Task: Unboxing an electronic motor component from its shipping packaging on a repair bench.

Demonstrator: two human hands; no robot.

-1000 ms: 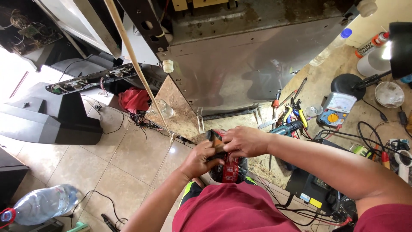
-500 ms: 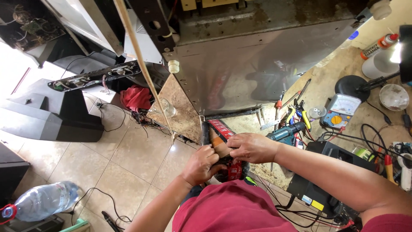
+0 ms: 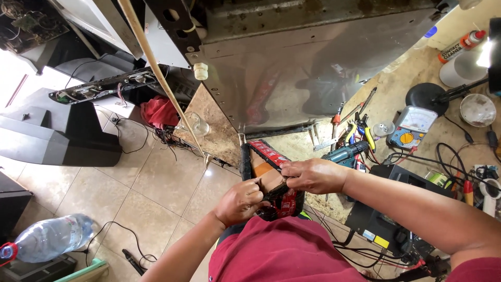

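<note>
red-black device (image 3: pixel 271 180) gripped by both closed hands: left (image 3: pixel 239 202), right (image 3: pixel 312 175).

glossy metal panel (image 3: pixel 313 62), glossy floor tiles (image 3: pixel 156 183)

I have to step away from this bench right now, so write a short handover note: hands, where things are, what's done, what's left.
Left hand: gripping the near end of the red-and-black device, held above the lap.
Right hand: fingers pinching at the device's middle, by an orange-brown part.
Nearby: blue power drill, pliers and analog multimeter lie on the workbench, beside the large metal panel.
Done: device in hand, apparently open.
Left: whatever the fingers are working on isn't visibly finished.
</note>
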